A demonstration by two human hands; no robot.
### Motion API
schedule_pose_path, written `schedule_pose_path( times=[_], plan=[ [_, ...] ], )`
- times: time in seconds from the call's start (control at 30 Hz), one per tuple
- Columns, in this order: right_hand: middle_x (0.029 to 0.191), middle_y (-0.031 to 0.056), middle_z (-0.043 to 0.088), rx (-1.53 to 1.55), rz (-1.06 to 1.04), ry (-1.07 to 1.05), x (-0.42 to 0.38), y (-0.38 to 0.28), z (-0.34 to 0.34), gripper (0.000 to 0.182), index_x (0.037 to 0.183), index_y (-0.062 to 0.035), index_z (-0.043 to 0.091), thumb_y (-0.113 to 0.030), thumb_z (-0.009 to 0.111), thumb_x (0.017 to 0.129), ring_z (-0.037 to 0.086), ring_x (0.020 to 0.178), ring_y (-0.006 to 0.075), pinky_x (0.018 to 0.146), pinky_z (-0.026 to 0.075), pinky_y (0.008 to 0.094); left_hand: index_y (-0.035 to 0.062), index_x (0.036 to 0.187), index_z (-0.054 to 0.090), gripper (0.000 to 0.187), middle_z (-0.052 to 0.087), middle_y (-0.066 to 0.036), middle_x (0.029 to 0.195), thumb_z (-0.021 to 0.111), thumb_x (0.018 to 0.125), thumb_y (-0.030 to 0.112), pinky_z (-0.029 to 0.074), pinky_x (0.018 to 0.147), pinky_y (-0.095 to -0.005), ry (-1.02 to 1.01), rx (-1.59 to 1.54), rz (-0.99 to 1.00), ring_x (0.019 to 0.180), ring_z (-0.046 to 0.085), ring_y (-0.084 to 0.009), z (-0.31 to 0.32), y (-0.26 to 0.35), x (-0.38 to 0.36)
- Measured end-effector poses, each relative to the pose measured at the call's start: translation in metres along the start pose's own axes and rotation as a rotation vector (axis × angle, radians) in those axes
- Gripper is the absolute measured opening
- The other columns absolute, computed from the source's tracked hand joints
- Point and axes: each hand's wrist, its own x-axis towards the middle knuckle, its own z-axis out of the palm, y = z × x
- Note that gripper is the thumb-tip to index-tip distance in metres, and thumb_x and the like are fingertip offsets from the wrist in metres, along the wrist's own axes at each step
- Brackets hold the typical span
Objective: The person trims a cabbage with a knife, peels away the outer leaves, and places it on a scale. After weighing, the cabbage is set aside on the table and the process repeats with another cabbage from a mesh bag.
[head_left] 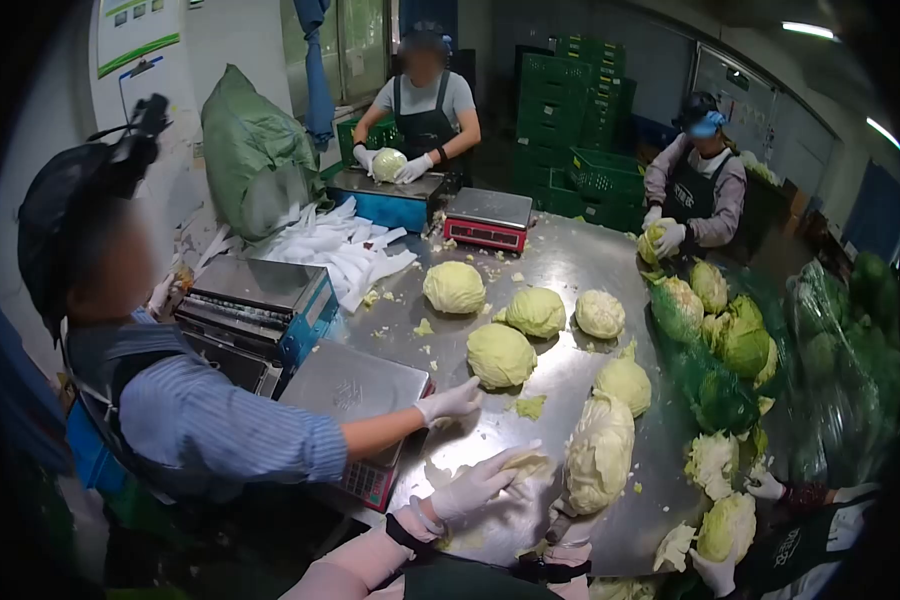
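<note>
My left hand (478,487), in a white glove, reaches over the steel table with its fingers around a pale cabbage leaf (530,466). Low in the view, my right hand (570,532) is closed at the bottom end of a large pale cabbage (598,455). A short dark piece (559,524) shows at that hand; I cannot make out what it is. Behind the large cabbage sits a smaller one (623,386). A co-worker's gloved hand (450,402) extends from the left, close to a round cabbage (501,356).
More cabbages (454,288) and leaf scraps (531,407) lie on the table (560,250). Scales stand left (355,385) and at the back (488,215). Green net bags (700,375) hold cabbages at right. Co-workers handle cabbages at the back and lower right (727,530). Green crates (555,110) are stacked behind.
</note>
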Motion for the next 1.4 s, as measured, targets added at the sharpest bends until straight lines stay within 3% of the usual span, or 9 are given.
schedule_pose_path(
  times=[0.1, 0.17, 0.23, 0.4, 0.57, 0.67, 0.87, 1.17, 1.4],
  plan=[
    [0.126, 0.0142, 0.050, -0.314, -0.217, -0.007, 0.013, 0.006, -0.009, 0.052, 0.129, -0.0019, 0.040, -0.040, 0.036, 0.093, 0.055, 0.107, 0.0263, 0.086, 0.050, 0.0376, 0.0124, 0.141, 0.029, 0.049, 0.050, -0.013, 0.125, 0.042, 0.093, 0.014, 0.048, 0.081, -0.0301, -0.055, 0.247, -0.217, 0.089, 0.062, -0.0189, -0.026, -0.020, -0.006],
    [0.126, 0.0143, 0.050, -0.473, -0.323, -0.016, 0.019, 0.004, -0.014, 0.052, 0.129, -0.0019, 0.040, -0.040, 0.036, 0.093, 0.055, 0.107, 0.0264, 0.086, 0.050, 0.0380, 0.0136, 0.139, 0.033, 0.055, 0.040, -0.019, 0.134, 0.052, 0.088, 0.024, 0.044, 0.089, -0.0381, -0.168, 1.357, 0.000, 0.102, 0.057, -0.0297, -0.032, -0.034, -0.009],
    [0.126, 0.0144, 0.050, -0.512, -0.337, -0.002, 0.018, -0.008, -0.015, 0.053, 0.129, -0.0018, 0.040, -0.040, 0.037, 0.093, 0.055, 0.107, 0.0265, 0.086, 0.050, 0.0382, 0.0128, 0.136, 0.037, 0.069, 0.029, -0.022, 0.140, 0.064, 0.077, 0.037, 0.032, 0.101, -0.0470, 0.041, 1.201, 0.280, 0.123, 0.037, -0.0401, -0.029, -0.017, -0.007],
    [0.132, 0.0153, 0.045, 0.231, 0.451, -0.271, -0.017, -0.074, 0.010, 0.052, 0.133, -0.0024, 0.037, -0.036, 0.042, 0.093, 0.048, 0.118, 0.0260, 0.097, 0.044, 0.0379, 0.0301, 0.131, 0.043, 0.076, 0.025, -0.011, 0.145, 0.070, 0.060, 0.026, 0.019, 0.101, -0.0637, -0.134, 1.594, 0.711, 0.133, 0.021, -0.0395, -0.001, 0.041, 0.034],
    [0.119, 0.0153, 0.055, 0.264, 0.613, -0.044, -0.034, -0.058, -0.046, 0.057, 0.128, -0.0034, 0.043, -0.048, 0.041, 0.092, 0.059, 0.097, 0.0227, 0.080, 0.051, 0.0321, 0.0081, 0.128, 0.041, 0.082, 0.042, -0.012, 0.133, 0.079, 0.057, 0.029, 0.024, 0.101, -0.0582, -0.332, 1.100, 0.743, 0.127, 0.037, -0.0370, 0.005, 0.023, 0.040],
    [0.090, 0.0098, 0.064, 0.030, 0.663, -0.257, -0.041, -0.055, -0.075, 0.052, 0.120, -0.0045, 0.048, -0.047, 0.028, 0.097, 0.047, 0.053, 0.0119, 0.048, 0.034, 0.0197, 0.0063, 0.127, 0.038, 0.091, 0.047, -0.016, 0.124, 0.085, 0.054, 0.031, 0.036, 0.098, -0.0467, -0.239, 0.753, 0.622, 0.118, 0.046, -0.0324, 0.000, -0.011, 0.036],
    [0.082, 0.0080, 0.065, -0.372, 0.359, -0.269, -0.038, -0.088, -0.079, 0.057, 0.122, 0.0057, 0.046, -0.041, 0.024, 0.099, 0.048, 0.053, 0.0074, 0.053, 0.041, 0.0173, 0.0016, 0.127, 0.035, 0.094, 0.049, -0.009, 0.120, 0.087, 0.051, 0.021, 0.040, 0.096, -0.0335, 0.080, -0.174, -0.057, 0.113, 0.048, -0.0207, -0.019, -0.055, 0.013],
    [0.124, 0.0191, 0.050, -1.473, -0.310, -0.697, -0.040, -0.133, 0.009, 0.057, 0.136, -0.0043, 0.032, -0.032, 0.049, 0.090, 0.061, 0.094, 0.0307, 0.074, 0.052, 0.0346, 0.0008, 0.128, 0.033, 0.096, 0.048, -0.012, 0.121, 0.087, 0.051, 0.024, 0.038, 0.099, -0.0348, 0.029, -0.166, -0.102, 0.113, 0.047, -0.0213, -0.010, -0.031, -0.006],
    [0.123, 0.0144, 0.050, -1.531, -0.424, -0.808, -0.037, -0.121, 0.016, 0.053, 0.134, -0.0122, 0.037, -0.031, 0.052, 0.088, 0.064, 0.069, 0.0293, 0.060, 0.053, 0.0357, -0.0001, 0.128, 0.033, 0.098, 0.047, -0.013, 0.122, 0.088, 0.050, 0.021, 0.038, 0.099, -0.0348, 0.003, -0.074, -0.095, 0.114, 0.046, -0.0209, -0.018, -0.043, -0.016]
  ],
)
